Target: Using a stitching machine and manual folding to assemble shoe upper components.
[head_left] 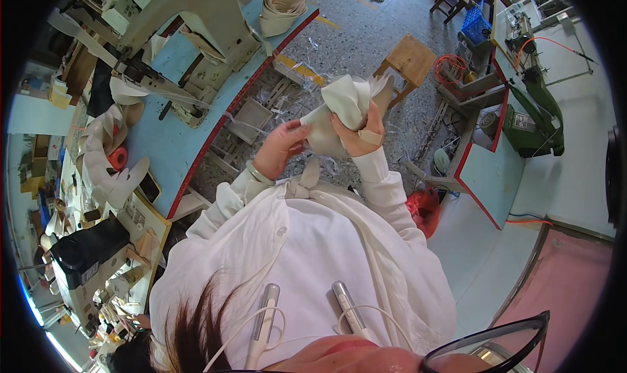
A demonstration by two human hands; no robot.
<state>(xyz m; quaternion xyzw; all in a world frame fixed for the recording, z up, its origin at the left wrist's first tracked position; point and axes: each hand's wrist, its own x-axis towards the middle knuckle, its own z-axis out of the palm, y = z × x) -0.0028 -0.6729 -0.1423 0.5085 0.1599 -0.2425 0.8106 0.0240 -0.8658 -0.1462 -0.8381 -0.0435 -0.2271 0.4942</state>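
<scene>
In front of my waist I hold a bundle of cream-white, pliable cut pieces (346,99), folded over and overlapping, which look like leather or cloth. My right hand (361,137) is wrapped around its right side, thumb up against the folded part, with a beige strip around a finger. At the bundle's left edge, the fingers of my left hand (281,150) are closed on a flat cream piece (317,120). The fingertips beneath the pieces are hidden. Both hands are in the air above the floor, to the right of the sewing table.
An industrial sewing machine (215,27) stands on a blue, red-edged table (228,102) at left. Rolled cream pieces (282,7) sit at its far corner; a chain of them (108,154) lies left. A wooden stool (408,63) is ahead, a green machine (535,115) at right. Scraps litter the floor.
</scene>
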